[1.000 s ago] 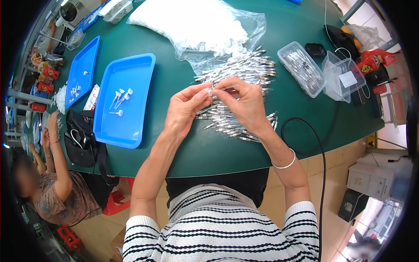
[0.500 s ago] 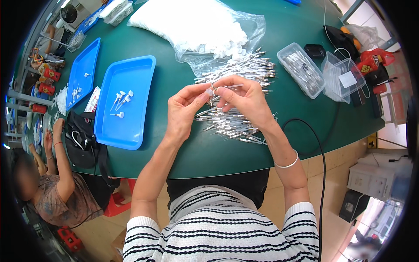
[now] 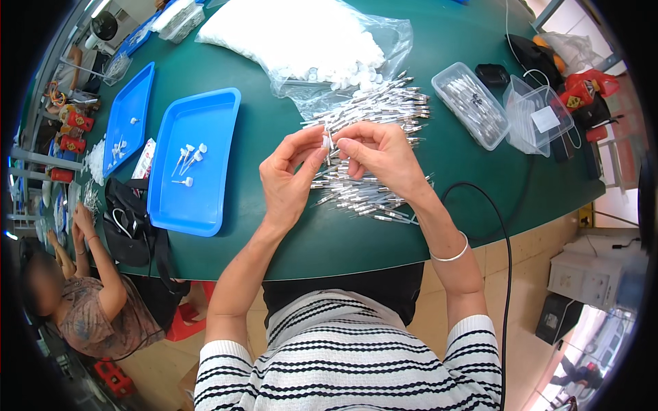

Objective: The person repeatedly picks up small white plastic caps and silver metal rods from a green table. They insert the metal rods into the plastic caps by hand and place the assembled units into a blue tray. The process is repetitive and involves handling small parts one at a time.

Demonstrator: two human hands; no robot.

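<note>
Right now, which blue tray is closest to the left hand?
The wide-looking blue tray, just left of the left hand. The narrower-looking blue tray lies beyond it, farther left, so it's not the closest.

Left hand (image 3: 286, 172) and right hand (image 3: 384, 160) have edged apart.

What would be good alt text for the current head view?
Left hand pinches a small white part, right hand close beside it, over a pile of thin rods. On the green table, a white bag lies beyond; blue trays sit left.
</note>
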